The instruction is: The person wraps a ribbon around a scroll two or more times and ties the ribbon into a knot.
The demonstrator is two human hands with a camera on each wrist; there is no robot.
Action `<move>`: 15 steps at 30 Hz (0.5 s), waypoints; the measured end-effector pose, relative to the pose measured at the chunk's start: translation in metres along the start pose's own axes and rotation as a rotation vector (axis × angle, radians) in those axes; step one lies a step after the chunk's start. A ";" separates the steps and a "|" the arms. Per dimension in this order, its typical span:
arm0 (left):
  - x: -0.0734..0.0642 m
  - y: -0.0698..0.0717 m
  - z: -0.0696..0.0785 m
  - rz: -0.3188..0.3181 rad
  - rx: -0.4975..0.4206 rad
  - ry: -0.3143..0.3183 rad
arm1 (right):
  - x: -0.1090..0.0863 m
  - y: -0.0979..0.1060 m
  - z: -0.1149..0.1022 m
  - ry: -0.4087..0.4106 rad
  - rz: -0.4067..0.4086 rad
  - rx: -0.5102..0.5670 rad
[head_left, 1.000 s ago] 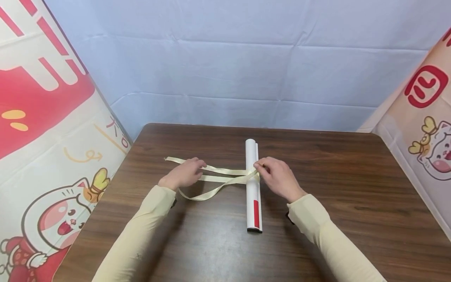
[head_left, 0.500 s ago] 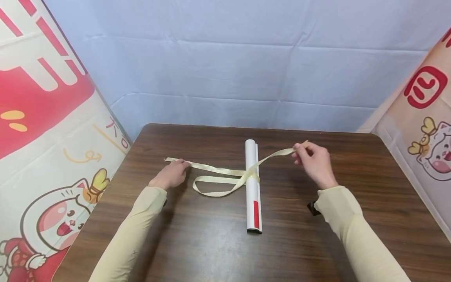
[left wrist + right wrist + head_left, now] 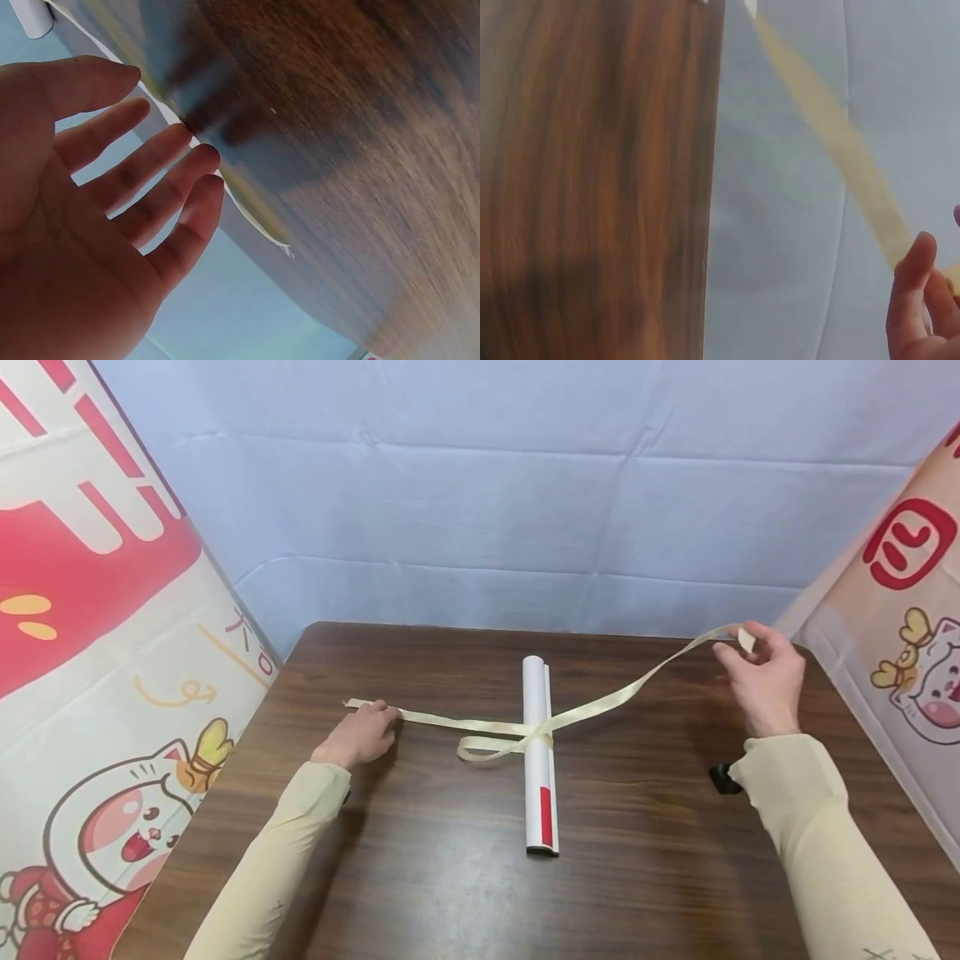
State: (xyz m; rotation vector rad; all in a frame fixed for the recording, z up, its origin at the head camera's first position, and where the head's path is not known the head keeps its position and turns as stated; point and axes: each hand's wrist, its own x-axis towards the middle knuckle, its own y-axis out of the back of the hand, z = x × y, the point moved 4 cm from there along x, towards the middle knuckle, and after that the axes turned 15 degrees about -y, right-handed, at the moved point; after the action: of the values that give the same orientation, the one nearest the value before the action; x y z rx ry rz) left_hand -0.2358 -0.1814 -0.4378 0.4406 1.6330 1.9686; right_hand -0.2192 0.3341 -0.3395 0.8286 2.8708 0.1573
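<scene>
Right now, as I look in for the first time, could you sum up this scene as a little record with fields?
Main item: white roll with a red patch toward its near end
Surface: brown table
Ribbon: pale yellow ribbon, crossing over the roll, with a small loop to its left
Left hand: left hand, fingers at the ribbon's left stretch, not curled round it
Right hand: right hand, pinching the ribbon's right stretch off the table
Backdrop: pale blue sheet
</scene>
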 end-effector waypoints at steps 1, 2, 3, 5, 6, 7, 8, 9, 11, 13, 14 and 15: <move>0.000 0.000 0.000 0.001 0.004 -0.001 | 0.003 0.004 -0.002 -0.007 0.018 -0.002; 0.000 0.000 0.000 0.001 0.008 0.000 | 0.005 0.008 -0.003 -0.018 0.022 0.011; 0.000 0.000 0.001 0.003 0.013 -0.003 | 0.008 0.013 -0.006 -0.030 0.027 -0.002; 0.000 0.000 0.001 0.006 0.028 -0.009 | 0.014 0.022 -0.008 -0.049 0.023 -0.009; 0.000 0.000 0.001 0.007 0.032 -0.011 | 0.017 0.026 -0.010 -0.056 0.017 -0.008; 0.000 0.000 0.001 0.007 0.036 -0.015 | 0.020 0.030 -0.011 -0.059 0.008 0.001; 0.000 0.000 0.002 0.005 0.037 -0.016 | 0.023 0.034 -0.012 -0.062 -0.002 0.017; -0.001 0.001 0.002 0.003 0.039 -0.018 | 0.026 0.037 -0.013 -0.062 -0.009 0.032; -0.001 0.001 0.003 -0.001 0.040 -0.021 | 0.032 0.042 -0.014 -0.057 -0.022 0.058; -0.002 0.002 0.003 -0.004 0.042 -0.021 | 0.037 0.047 -0.013 -0.054 -0.030 0.057; -0.002 0.002 0.004 -0.006 0.043 -0.020 | 0.039 0.049 -0.013 -0.052 -0.030 0.040; -0.002 0.002 0.004 -0.007 0.045 -0.019 | 0.041 0.051 -0.011 -0.054 -0.036 0.013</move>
State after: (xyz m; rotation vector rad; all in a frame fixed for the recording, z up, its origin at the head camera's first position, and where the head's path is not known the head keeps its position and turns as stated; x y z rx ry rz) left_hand -0.2323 -0.1799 -0.4352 0.4687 1.6668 1.9201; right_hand -0.2285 0.3987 -0.3259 0.7713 2.8371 0.1111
